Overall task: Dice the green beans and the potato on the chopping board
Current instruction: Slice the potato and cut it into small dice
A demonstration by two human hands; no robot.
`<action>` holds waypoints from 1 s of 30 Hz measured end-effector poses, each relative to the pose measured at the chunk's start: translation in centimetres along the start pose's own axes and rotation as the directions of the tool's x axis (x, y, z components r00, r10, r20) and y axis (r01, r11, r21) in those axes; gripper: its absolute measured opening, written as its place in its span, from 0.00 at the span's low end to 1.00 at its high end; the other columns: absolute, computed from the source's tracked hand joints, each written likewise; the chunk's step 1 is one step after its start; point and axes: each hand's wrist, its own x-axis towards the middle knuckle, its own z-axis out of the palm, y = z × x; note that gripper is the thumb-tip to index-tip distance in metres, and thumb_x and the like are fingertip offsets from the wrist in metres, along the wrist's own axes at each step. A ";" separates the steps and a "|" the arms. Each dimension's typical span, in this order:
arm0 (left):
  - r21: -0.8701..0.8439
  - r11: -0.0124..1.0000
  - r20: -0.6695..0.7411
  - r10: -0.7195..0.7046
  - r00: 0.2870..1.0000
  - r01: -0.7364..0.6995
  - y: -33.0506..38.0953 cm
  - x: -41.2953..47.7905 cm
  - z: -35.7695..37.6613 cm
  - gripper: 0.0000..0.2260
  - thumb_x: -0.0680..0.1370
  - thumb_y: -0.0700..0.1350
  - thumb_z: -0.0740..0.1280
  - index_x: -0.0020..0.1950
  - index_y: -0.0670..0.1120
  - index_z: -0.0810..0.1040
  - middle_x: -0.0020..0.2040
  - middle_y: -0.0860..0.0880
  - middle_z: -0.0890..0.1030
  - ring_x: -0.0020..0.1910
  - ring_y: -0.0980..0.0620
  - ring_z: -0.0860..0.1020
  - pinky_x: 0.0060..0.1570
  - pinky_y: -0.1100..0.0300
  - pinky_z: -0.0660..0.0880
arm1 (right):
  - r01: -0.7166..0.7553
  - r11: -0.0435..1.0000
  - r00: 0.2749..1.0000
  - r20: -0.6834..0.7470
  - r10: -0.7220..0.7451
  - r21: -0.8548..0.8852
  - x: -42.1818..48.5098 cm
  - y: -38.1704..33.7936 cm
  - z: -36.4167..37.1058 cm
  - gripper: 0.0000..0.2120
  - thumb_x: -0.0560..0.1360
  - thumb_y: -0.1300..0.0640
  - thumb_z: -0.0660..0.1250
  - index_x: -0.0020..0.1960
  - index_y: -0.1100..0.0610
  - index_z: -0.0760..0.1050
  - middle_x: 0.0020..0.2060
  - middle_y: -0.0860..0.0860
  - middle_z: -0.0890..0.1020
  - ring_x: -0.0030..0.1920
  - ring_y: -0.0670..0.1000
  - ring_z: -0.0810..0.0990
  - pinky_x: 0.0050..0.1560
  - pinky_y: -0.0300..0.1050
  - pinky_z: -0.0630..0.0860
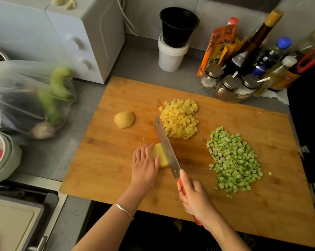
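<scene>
On the chopping board [102, 160], right of a clear bag [17, 84] holding green vegetables [57, 84], the left hand [144, 165] holds a potato half [158, 148] near the board's middle while the right hand [194, 196] grips a knife [166, 147], its blade pointing away and slightly left.

White oven [91, 38], black pot [178, 24] atop white tub [171, 57], 3 lidded spice jars [230, 83], sauce bottles [272, 57], bagged vegetables [49, 98]
</scene>
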 end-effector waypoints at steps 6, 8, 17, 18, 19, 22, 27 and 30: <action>0.023 1.000 0.026 0.008 1.000 -0.008 -0.1 0.1 0.1 0.19 0.79 0.51 0.53 0.63 0.41 0.71 0.55 0.43 0.76 0.58 0.46 0.66 0.62 0.54 0.59 | -0.024 0.993 1.000 -0.015 0.022 -0.116 0.4 0.4 0.2 0.24 0.80 0.39 0.52 0.36 0.57 0.63 0.21 0.47 0.62 0.20 0.46 0.59 0.22 0.37 0.57; 0.025 1.000 0.036 0.007 0.999 -0.008 -0.2 0.1 0.2 0.19 0.79 0.51 0.53 0.63 0.41 0.71 0.56 0.43 0.75 0.59 0.46 0.66 0.62 0.54 0.58 | -0.029 0.985 0.999 -0.028 0.025 -0.171 0.7 0.5 0.4 0.25 0.79 0.37 0.51 0.35 0.56 0.62 0.20 0.45 0.62 0.20 0.44 0.60 0.23 0.35 0.58; 0.002 1.000 0.082 -0.004 0.997 0.004 -0.1 0.2 -0.1 0.19 0.79 0.50 0.52 0.64 0.41 0.70 0.56 0.42 0.75 0.59 0.44 0.67 0.63 0.53 0.58 | -0.083 0.964 0.996 -0.060 0.070 -0.251 2.7 0.3 1.0 0.28 0.73 0.31 0.47 0.31 0.54 0.61 0.18 0.45 0.63 0.19 0.44 0.60 0.25 0.39 0.58; -0.003 1.000 0.099 -0.012 0.995 0.012 -0.1 0.2 -0.1 0.20 0.79 0.50 0.52 0.64 0.41 0.71 0.56 0.42 0.75 0.59 0.42 0.69 0.63 0.53 0.58 | -0.084 0.961 0.996 -0.062 0.070 -0.264 3.0 0.1 1.1 0.28 0.73 0.31 0.47 0.31 0.54 0.62 0.17 0.45 0.63 0.18 0.44 0.61 0.25 0.40 0.59; -0.002 1.000 0.111 -0.018 0.994 0.019 -0.1 0.1 -0.2 0.20 0.79 0.50 0.52 0.64 0.40 0.71 0.56 0.42 0.75 0.59 0.41 0.70 0.63 0.53 0.58 | -0.086 0.959 0.996 -0.061 0.071 -0.271 3.2 0.1 1.2 0.28 0.75 0.32 0.47 0.31 0.54 0.62 0.16 0.45 0.64 0.18 0.44 0.61 0.25 0.40 0.59; -0.006 0.999 0.117 -0.039 0.992 0.040 0.0 0.2 -0.4 0.20 0.79 0.50 0.52 0.64 0.40 0.71 0.56 0.42 0.75 0.59 0.39 0.73 0.63 0.53 0.58 | -0.093 0.961 0.995 -0.064 0.079 -0.261 3.4 -0.1 1.3 0.27 0.78 0.35 0.49 0.32 0.55 0.63 0.16 0.44 0.64 0.17 0.44 0.62 0.24 0.40 0.60; -0.050 0.996 0.143 -0.063 0.988 0.071 0.3 0.2 -0.7 0.22 0.79 0.54 0.51 0.66 0.41 0.70 0.58 0.43 0.74 0.62 0.40 0.71 0.64 0.54 0.58 | -0.066 0.989 0.997 -0.045 0.060 -0.134 2.4 -1.2 0.6 0.26 0.79 0.36 0.52 0.35 0.56 0.64 0.20 0.46 0.62 0.19 0.46 0.59 0.22 0.37 0.57; -0.115 0.992 0.165 -0.024 0.986 0.044 -0.4 -0.2 -1.4 0.27 0.80 0.60 0.46 0.69 0.43 0.66 0.63 0.45 0.71 0.66 0.45 0.67 0.68 0.53 0.61 | -0.026 0.995 0.999 -0.032 0.023 -0.095 1.4 -1.5 0.8 0.25 0.79 0.37 0.53 0.35 0.56 0.64 0.21 0.48 0.61 0.20 0.47 0.58 0.22 0.36 0.55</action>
